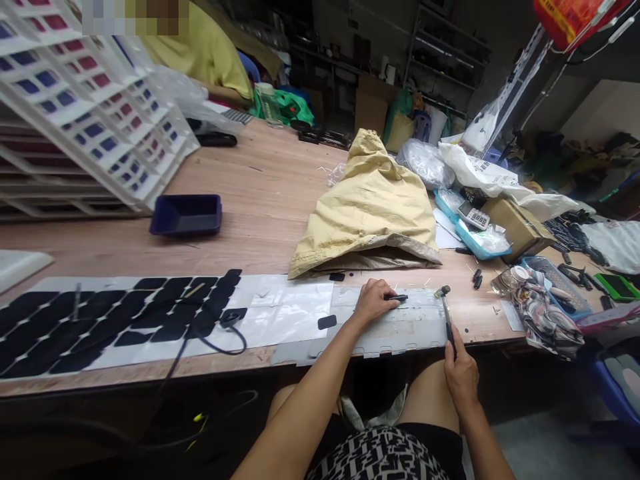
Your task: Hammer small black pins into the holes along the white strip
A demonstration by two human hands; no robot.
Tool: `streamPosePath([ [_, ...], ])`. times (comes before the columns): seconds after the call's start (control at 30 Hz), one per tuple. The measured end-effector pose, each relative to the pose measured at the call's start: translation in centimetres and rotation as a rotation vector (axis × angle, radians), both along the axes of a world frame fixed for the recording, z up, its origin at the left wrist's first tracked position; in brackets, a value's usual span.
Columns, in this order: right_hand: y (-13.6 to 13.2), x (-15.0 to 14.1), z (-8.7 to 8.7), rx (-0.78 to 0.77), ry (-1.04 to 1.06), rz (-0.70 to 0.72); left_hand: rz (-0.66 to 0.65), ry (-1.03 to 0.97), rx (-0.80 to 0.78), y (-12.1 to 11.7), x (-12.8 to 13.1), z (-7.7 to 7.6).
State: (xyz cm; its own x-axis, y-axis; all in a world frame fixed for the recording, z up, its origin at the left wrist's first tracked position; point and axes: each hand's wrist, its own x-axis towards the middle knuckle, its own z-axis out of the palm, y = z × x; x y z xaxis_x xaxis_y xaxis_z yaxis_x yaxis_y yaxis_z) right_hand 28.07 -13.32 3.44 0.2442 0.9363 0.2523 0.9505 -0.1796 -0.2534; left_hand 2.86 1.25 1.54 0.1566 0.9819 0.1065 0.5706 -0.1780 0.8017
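My left hand (pixel 374 300) is closed on a small black flat piece (pixel 397 297), pressing it against a grey metal plate (pixel 400 327) at the table's front edge. My right hand (pixel 461 373) grips the handle of a small hammer (pixel 446 313), whose metal head hovers just right of the black piece. Another loose black piece (pixel 327 322) lies to the left on a clear plastic sheet (pixel 290 307). Rows of black pieces (pixel 110 323) cover a white sheet further left, with a black cable (pixel 220 343) curling off them.
A yellow-beige sack (pixel 370 207) slumps behind the plate. A dark blue tray (pixel 187 215) sits mid-table, stacked white racks (pixel 75 113) at the far left. Boxes, a calculator (pixel 474 217), bags and baskets crowd the right end. A person in yellow (pixel 200 47) is at the far side.
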Motion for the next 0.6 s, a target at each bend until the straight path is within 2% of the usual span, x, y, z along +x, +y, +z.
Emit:
streamPosePath([
  [0.1, 0.0, 0.1, -0.6, 0.007, -0.036, 0.003, -0.024, -0.031, 0.103, -2.2, -0.2, 0.5],
  [0.23, 0.0, 0.1, -0.6, -0.038, -0.009, 0.0, -0.108, -0.032, 0.264, -8.5, -0.7, 0.5],
  [0.37, 0.0, 0.0, -0.4, -0.077, 0.009, -0.016, -0.195, 0.074, 0.27, -13.9, -1.1, -0.6],
  [0.47, 0.0, -0.1, -0.3, -0.081, 0.015, -0.023, -0.21, 0.156, 0.263, -15.3, -0.9, -1.1],
  [0.6, 0.0, -0.2, -0.3, -0.082, 0.032, -0.025, -0.165, 0.119, 0.277, -14.3, -0.2, -0.8],
])
